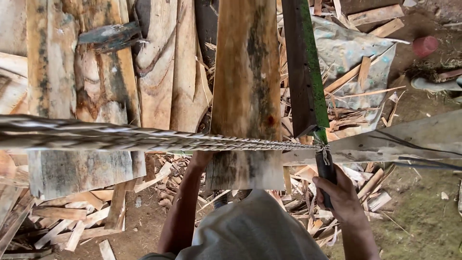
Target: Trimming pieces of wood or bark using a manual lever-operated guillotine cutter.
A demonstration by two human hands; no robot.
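My right hand [342,195] had its fingers wrapped round the saw handle [325,174] just right of the plank [246,91]; my left hand [201,157] reached under it — fingers hidden. The blade [304,67] might have bound or slipped toward it.

pretty even, soft daylight, no harsh shadows or glare; the rope [96,137] up close is blurry, everything below stays sharp; slight wide-angle bending at the edges

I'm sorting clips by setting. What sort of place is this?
Probably an outdoor, informal woodworking or timber-splitting yard. Rough planks lie stacked on bare dirt ground, wood offcuts and shavings litter it, and the right hand grips a long dark blade beside an upright board.
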